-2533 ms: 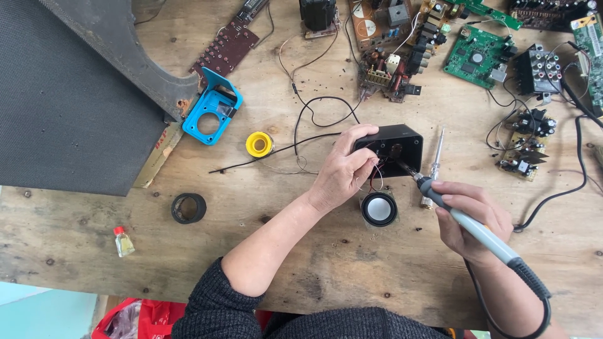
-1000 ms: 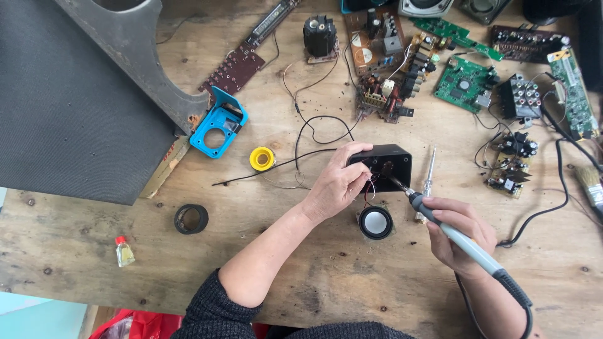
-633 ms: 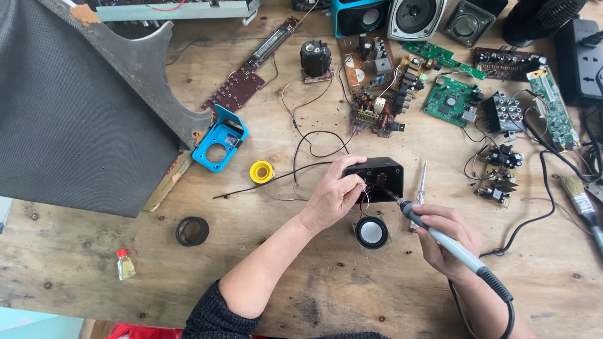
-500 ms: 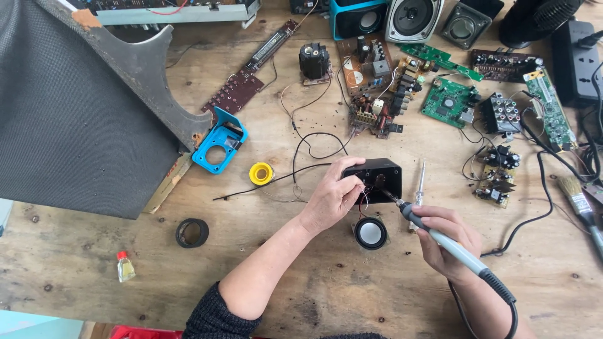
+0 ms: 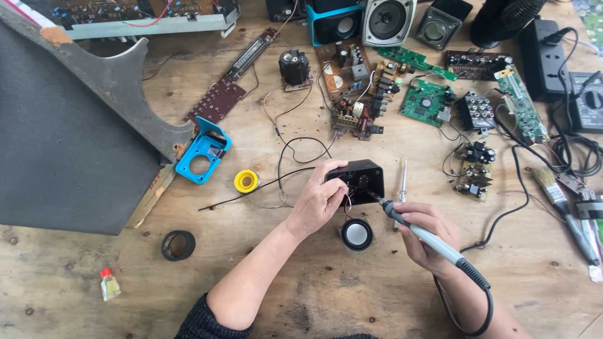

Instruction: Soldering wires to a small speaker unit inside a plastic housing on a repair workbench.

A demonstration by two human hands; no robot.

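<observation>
left hand (image 5: 320, 201) grips the small black speaker box (image 5: 359, 181) (looks light, thin wires fragile, so hold the casing) while right hand (image 5: 424, 235) pinches the soldering iron (image 5: 419, 232) pen-style

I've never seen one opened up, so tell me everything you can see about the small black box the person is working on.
The small black plastic box lies on the wooden table, near its middle, tilted slightly. It looks matt, rectangular with rounded corners, with a round opening on its upper face. The left hand grips its left end, where thin coloured wires emerge. The right hand holds a grey-handled soldering iron whose tip meets the box near that opening. A small round loudspeaker lies just below it.
</observation>
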